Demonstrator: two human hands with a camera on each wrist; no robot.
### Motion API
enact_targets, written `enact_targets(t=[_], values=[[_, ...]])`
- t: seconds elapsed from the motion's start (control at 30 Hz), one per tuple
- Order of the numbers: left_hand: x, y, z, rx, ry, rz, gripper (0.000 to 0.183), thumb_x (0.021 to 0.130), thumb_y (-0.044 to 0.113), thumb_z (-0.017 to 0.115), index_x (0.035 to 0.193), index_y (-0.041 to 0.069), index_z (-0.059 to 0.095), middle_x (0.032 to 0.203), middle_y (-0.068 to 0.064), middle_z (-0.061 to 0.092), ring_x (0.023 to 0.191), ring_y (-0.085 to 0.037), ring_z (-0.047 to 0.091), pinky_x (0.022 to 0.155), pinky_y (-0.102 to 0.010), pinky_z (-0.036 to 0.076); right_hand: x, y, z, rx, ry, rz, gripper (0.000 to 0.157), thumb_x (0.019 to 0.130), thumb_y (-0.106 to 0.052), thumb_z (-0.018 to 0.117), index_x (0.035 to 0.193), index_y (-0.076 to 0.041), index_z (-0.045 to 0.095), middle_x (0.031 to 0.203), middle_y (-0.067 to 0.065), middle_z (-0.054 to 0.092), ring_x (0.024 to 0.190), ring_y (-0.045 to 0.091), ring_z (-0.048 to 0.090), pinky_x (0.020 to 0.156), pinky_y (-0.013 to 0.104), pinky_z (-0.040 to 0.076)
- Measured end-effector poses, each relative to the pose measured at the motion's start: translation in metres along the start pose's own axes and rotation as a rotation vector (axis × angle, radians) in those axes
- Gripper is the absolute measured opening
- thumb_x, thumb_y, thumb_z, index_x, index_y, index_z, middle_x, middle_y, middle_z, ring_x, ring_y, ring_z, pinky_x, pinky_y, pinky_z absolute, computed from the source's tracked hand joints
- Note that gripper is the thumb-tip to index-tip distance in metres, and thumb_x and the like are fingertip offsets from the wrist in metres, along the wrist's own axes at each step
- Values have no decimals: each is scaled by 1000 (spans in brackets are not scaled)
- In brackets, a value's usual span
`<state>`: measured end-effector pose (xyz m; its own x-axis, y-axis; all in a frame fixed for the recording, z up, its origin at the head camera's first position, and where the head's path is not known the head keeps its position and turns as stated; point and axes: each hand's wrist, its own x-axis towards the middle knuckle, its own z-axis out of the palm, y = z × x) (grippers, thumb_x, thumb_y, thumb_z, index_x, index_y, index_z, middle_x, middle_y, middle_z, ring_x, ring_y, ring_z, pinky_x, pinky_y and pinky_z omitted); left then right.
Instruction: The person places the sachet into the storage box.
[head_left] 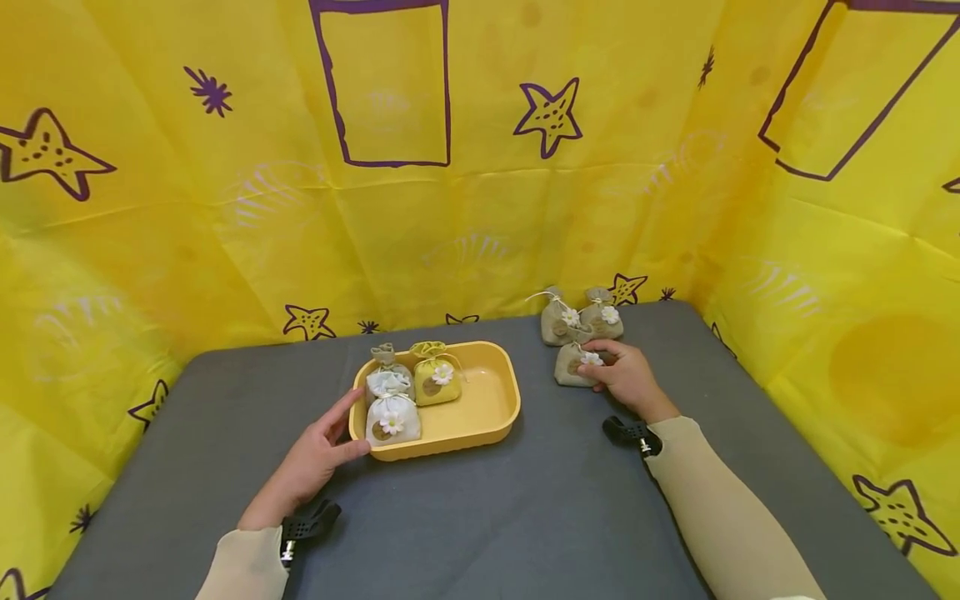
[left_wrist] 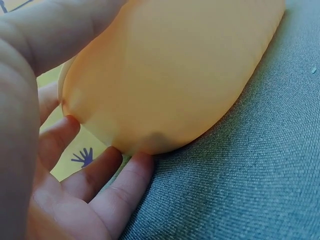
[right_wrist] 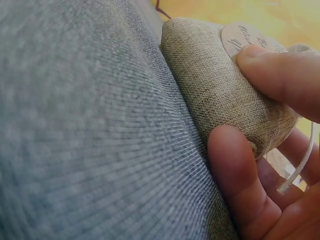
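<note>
While the front burlap sachet (head_left: 567, 369) sits low at the grey cloth (head_left: 487, 517), lifted or not I can't tell, the right hand (head_left: 630, 382) pinches it, thumb on its round tag (right_wrist: 241, 40), seemingly to firm up something soft. Just behind, two more burlap sachets (head_left: 553, 327) huddle together. Leftward, there's the yellow tray (head_left: 483, 396), its left end held between the left hand's (head_left: 313, 454) thumb and spread fingers, probably for steadiness. Inside, white (head_left: 397, 411), yellow (head_left: 431, 385) and grey-brown sachets (head_left: 384, 357) crowd leftward, perhaps to save space.
</note>
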<state>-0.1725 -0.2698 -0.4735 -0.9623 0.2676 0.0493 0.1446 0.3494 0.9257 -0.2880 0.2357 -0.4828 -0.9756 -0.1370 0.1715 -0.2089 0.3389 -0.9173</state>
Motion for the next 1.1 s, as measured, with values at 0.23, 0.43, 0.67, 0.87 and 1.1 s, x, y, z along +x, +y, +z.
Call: enact_targets(t=[0.23,0.43,0.67,0.87,1.1], values=[[3,0,-5,7,10,16,80,94,14,71,160,22,26,163,-9,20,146,-36,21,104,-16,27,-1,-23,1,-27,-6,17,37,86,-6,79,120,2,67,97,19,70,60,41,65,58,40,57],[3,-1,-6,27,1,-7,81,94,19,72,160,22,25,163,-9,19,146,-37,21,110,-29,26,4,-1,2,-12,18,31,40,83,-16,84,118,-4,70,94,14,71,59,32,66,57,35,56],[-1,0,-2,31,5,-13,81,93,19,73,160,21,26,163,-9,20,146,-37,19,112,-46,20,-2,-2,0,69,29,7,42,81,-13,85,117,0,69,96,15,70,60,28,66,57,37,58],[-3,-2,0,3,-2,-27,82,93,19,73,160,20,26,163,-10,19,147,-37,18,111,-47,22,-6,-12,-7,132,86,-14,41,81,-7,83,118,4,67,103,10,66,70,18,67,56,37,58],[-1,-1,-2,27,4,-33,82,93,23,73,160,23,25,164,-8,18,147,-35,19,113,-46,21,-7,-39,-9,116,77,-34,39,83,-8,83,117,3,67,113,4,63,72,15,67,59,41,59]])
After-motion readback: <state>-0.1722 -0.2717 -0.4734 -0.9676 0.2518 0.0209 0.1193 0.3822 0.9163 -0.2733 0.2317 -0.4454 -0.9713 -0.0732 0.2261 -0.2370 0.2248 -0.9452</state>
